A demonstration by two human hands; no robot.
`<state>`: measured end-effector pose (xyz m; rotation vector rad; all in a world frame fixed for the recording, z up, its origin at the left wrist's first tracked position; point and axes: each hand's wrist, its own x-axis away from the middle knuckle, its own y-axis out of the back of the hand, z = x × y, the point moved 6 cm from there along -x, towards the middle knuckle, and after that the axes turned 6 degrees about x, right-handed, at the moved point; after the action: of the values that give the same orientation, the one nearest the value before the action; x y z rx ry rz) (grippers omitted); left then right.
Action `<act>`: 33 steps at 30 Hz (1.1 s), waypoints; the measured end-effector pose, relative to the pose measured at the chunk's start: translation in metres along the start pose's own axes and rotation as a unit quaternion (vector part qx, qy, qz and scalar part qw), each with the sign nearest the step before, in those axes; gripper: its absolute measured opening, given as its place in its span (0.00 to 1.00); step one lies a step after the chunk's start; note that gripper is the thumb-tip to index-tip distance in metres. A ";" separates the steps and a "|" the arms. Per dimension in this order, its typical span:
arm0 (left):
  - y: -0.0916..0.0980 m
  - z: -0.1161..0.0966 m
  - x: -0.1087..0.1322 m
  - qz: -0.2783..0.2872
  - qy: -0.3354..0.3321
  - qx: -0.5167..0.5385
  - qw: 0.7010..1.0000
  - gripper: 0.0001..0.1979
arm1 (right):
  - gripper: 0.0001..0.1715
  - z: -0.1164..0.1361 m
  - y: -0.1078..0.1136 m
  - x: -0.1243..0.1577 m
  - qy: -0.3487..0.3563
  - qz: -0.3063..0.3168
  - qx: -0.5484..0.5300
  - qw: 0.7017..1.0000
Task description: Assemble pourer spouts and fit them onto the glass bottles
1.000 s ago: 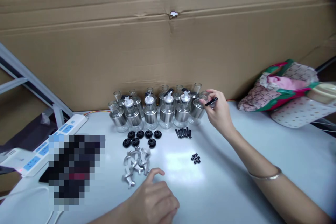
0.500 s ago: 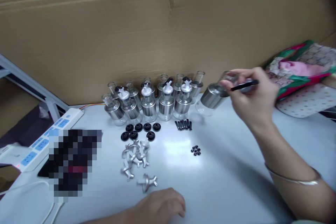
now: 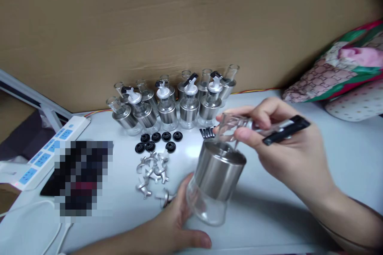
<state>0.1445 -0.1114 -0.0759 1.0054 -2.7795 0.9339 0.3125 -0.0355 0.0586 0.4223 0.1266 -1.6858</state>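
Observation:
My right hand (image 3: 287, 147) is closed around the neck of a glass bottle with a steel band (image 3: 221, 171). Also in that hand is a silver pourer with a black flip cap (image 3: 285, 131), lying against the palm. The bottle tilts slightly above the table. My left hand (image 3: 182, 215) is open at the bottle's lower left, thumb apart; its fingertips are partly behind the glass, and whether they touch it I cannot tell. Beside this hand lies a silver pourer (image 3: 164, 197), partly covered. A heap of silver pourers (image 3: 152, 171) and several black stoppers (image 3: 166, 137) sit farther back.
Banded bottles (image 3: 188, 109) stand in two rows by the cardboard wall (image 3: 149, 28), some front ones with pourers. Small black caps (image 3: 206, 132) lie before them. A power strip (image 3: 56, 147) and a pixelated dark object (image 3: 80, 179) are left, a patterned bag (image 3: 326, 67) right.
My right hand has brought the bottle toward me and left, into the middle foreground. My left hand has opened and come to the bottle's lower side. The view has shifted slightly.

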 end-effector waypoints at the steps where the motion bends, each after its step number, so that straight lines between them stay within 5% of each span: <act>1: -0.001 -0.002 0.000 0.001 0.015 -0.004 1.000 0.48 | 0.19 -0.002 -0.006 0.002 -0.010 0.011 -0.014 1.000; 4: 0.002 0.002 -0.002 -0.015 0.035 0.017 0.999 0.43 | 0.20 -0.012 -0.023 0.007 -0.043 0.056 -0.044 0.997; 11: 0.011 0.011 0.001 -0.059 0.039 -0.011 0.997 0.50 | 0.21 -0.042 -0.047 0.014 -0.132 0.135 -0.119 0.975; 21: 0.015 0.012 0.002 -0.101 0.007 -0.017 0.995 0.53 | 0.20 -0.052 -0.056 0.016 -0.122 0.160 -0.127 0.971; 27: 0.014 0.009 0.000 -0.082 -0.013 -0.028 0.996 0.42 | 0.18 -0.058 -0.059 0.011 -0.129 0.222 -0.117 0.960; 33: 0.016 0.018 0.003 -0.068 -0.026 -0.026 0.997 0.43 | 0.17 -0.068 -0.042 0.001 -0.139 0.110 -0.109 0.978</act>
<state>0.1354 -0.1133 -0.0988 1.2097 -2.7182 0.8242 0.2855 -0.0079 -0.0110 0.0324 0.0546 -1.4766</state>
